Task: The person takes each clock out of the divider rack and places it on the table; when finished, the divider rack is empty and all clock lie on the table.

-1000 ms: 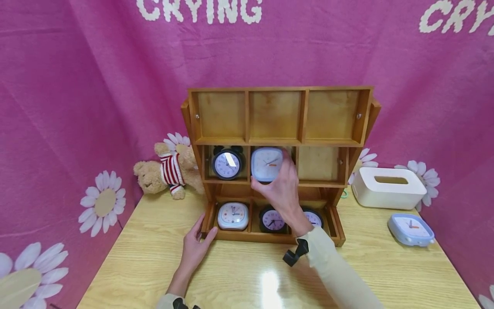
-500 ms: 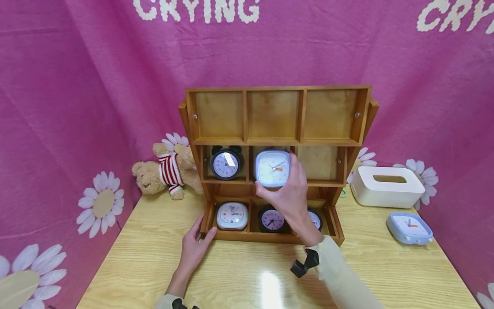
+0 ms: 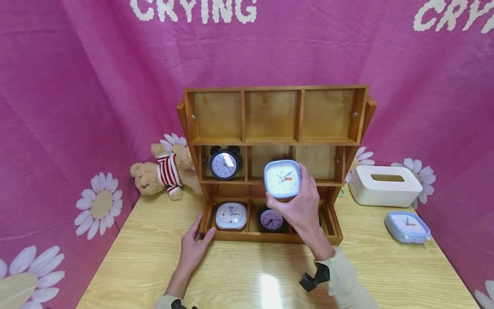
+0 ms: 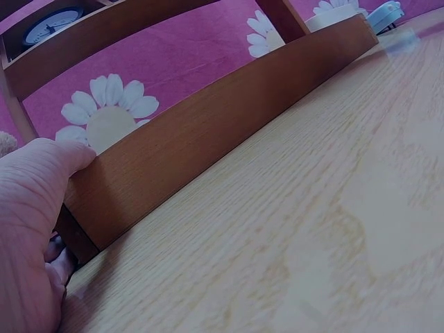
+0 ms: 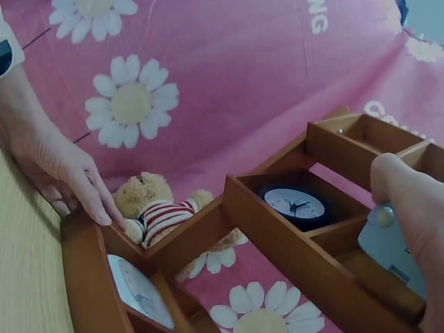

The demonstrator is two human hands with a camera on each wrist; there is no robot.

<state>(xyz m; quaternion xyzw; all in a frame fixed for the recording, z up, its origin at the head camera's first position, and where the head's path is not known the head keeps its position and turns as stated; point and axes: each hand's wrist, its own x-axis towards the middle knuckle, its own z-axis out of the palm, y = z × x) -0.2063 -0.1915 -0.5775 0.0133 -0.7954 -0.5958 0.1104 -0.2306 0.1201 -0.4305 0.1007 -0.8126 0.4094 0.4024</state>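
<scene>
My right hand [image 3: 302, 207] holds a light-blue square alarm clock [image 3: 282, 178] by its side and lower edge, its white face turned toward me. It hangs in front of the middle tier of a wooden display shelf [image 3: 272, 141]. In the right wrist view the clock's pale back [image 5: 393, 244] shows beside the thumb. My left hand [image 3: 192, 246] grips the shelf's lower left corner; in the left wrist view its thumb lies over the front board [image 4: 208, 139] and the fingers are at the side. A black twin-bell alarm clock [image 3: 224, 165] stands in the middle tier's left compartment.
The bottom tier holds a white rounded clock [image 3: 231, 216] and a black clock [image 3: 271, 219]; its right compartment is mostly hidden by my arm. Rightward on the table are another blue clock [image 3: 408, 226] and a white tissue box [image 3: 386, 186]. A teddy bear [image 3: 166, 171] lies left of the shelf.
My right hand has drawn the blue clock out of the middle compartment of the middle tier, toward me, down and to the right. The left hand has stayed at the corner.
</scene>
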